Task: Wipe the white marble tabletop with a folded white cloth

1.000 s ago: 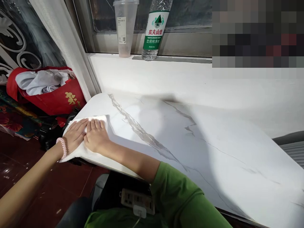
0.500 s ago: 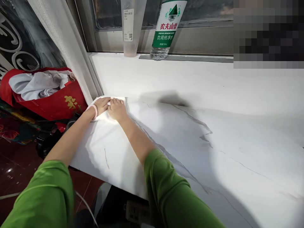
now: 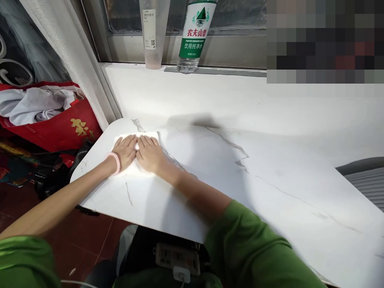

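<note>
A white cloth (image 3: 135, 169) lies flat on the white marble-patterned table (image 3: 192, 216), near its rounded left end. My left hand (image 3: 124, 151), with a pink beaded bracelet at the wrist, presses flat on the cloth. Beside it, my right hand (image 3: 151, 155) also lies flat on the cloth, palm down. The two hands touch or nearly touch along the thumbs. Fingers of both are stretched out toward the wall, slightly apart.
On the window sill stand a clear plastic cup (image 3: 153, 56) and a tilted water bottle (image 3: 192, 48). A red bag (image 3: 54, 134) of white fabric sits left of the table, by a curtain (image 3: 69, 52). A power strip (image 3: 168, 256) is below the front edge; a grey chair (image 3: 367, 180) at right.
Both hands and the cloth have come back from the table's far left corner toward the front edge, uncovering that corner. My view has shifted slightly to the right.
</note>
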`<state>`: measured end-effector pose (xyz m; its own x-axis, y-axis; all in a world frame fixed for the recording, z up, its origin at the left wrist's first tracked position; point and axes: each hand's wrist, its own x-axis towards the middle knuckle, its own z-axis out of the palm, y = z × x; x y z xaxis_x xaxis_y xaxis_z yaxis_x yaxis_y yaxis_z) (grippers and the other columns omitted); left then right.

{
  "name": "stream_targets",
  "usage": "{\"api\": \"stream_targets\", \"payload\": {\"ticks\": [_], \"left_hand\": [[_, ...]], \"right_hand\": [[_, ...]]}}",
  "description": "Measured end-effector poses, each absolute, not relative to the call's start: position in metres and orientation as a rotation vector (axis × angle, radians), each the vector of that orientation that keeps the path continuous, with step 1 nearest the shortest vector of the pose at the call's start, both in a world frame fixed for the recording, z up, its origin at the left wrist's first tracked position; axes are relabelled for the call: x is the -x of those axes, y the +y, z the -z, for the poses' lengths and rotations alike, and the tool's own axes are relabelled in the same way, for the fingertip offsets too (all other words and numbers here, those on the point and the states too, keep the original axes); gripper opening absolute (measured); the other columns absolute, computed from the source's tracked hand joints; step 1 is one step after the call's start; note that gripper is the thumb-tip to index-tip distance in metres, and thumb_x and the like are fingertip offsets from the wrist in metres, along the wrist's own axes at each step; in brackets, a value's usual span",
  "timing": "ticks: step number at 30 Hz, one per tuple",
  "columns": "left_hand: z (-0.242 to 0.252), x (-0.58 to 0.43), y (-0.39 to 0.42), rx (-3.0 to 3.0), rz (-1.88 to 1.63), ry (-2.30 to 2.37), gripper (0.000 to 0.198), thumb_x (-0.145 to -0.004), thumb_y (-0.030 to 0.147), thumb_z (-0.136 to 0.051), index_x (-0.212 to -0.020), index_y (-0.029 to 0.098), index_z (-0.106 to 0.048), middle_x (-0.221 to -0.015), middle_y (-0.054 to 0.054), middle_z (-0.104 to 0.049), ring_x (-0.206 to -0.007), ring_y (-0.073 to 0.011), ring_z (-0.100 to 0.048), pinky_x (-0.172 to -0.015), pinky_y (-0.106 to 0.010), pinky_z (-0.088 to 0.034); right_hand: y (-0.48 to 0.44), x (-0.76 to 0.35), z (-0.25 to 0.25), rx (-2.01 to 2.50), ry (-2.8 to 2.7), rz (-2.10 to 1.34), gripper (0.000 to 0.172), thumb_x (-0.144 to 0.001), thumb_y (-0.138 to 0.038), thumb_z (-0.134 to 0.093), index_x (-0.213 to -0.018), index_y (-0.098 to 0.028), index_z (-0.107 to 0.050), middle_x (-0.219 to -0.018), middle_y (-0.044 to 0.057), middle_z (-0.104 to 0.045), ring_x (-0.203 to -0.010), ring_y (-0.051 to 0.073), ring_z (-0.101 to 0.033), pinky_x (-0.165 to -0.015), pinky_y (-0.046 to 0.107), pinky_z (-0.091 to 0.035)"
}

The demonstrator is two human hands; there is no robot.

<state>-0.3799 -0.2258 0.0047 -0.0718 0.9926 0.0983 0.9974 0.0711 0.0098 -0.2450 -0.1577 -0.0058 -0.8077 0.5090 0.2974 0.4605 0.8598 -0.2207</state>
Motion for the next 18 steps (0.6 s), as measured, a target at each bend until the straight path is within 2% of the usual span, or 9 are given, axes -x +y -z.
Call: {"api": "stream_targets", "payload": {"ticks": [6, 9, 13, 18], "left_hand": [[0.004, 0.306, -0.312, 2.132, 0.153, -2.110, 0.057, -0.095, 0.027, -0.024, -0.144, 0.002, -0.040, -0.150, -0.020, -0.043, -0.143, -0.0300, -0.034, -0.120, -0.052, -0.021], [0.009, 0.289, -0.323, 2.158, 0.242, -2.033, 0.056, -0.095, 0.026, -0.024, -0.142, 0.002, -0.042, -0.149, -0.020, -0.044, -0.144, -0.0289, -0.033, -0.120, -0.051, -0.020], [0.009, 0.296, -0.284, 2.154, 0.258, -2.101, 0.053, -0.093, 0.023, -0.028, -0.140, 0.006, -0.044, -0.148, -0.017, -0.046, -0.143, -0.0277, -0.036, -0.120, -0.051, -0.022], [-0.004, 0.324, -0.183, 2.205, 0.164, -2.202, 0.051, -0.092, 0.018, -0.031, -0.140, 0.003, -0.040, -0.152, -0.017, -0.041, -0.142, -0.0271, -0.036, -0.120, -0.048, -0.023]], "right_hand": [[-0.235, 0.163, 0.010, 0.555, -2.705, -0.167, 0.058, -0.096, -0.027, -0.033, -0.143, 0.007, -0.041, -0.150, 0.026, -0.040, -0.142, 0.036, -0.033, -0.119, 0.052, -0.020], [-0.244, 0.144, 0.012, 0.525, -2.727, -0.165, 0.062, -0.095, -0.030, -0.035, -0.142, 0.009, -0.041, -0.150, 0.028, -0.039, -0.143, 0.039, -0.031, -0.119, 0.054, -0.020], [-0.212, 0.156, 0.010, 0.675, -2.752, -0.205, 0.061, -0.091, -0.027, -0.040, -0.142, 0.007, -0.042, -0.150, 0.026, -0.040, -0.142, 0.037, -0.033, -0.118, 0.052, -0.022], [-0.126, 0.194, 0.009, 0.826, -2.663, -0.178, 0.052, -0.092, -0.017, -0.036, -0.139, 0.002, -0.047, -0.146, 0.020, -0.048, -0.137, 0.029, -0.041, -0.117, 0.042, -0.023]]}}
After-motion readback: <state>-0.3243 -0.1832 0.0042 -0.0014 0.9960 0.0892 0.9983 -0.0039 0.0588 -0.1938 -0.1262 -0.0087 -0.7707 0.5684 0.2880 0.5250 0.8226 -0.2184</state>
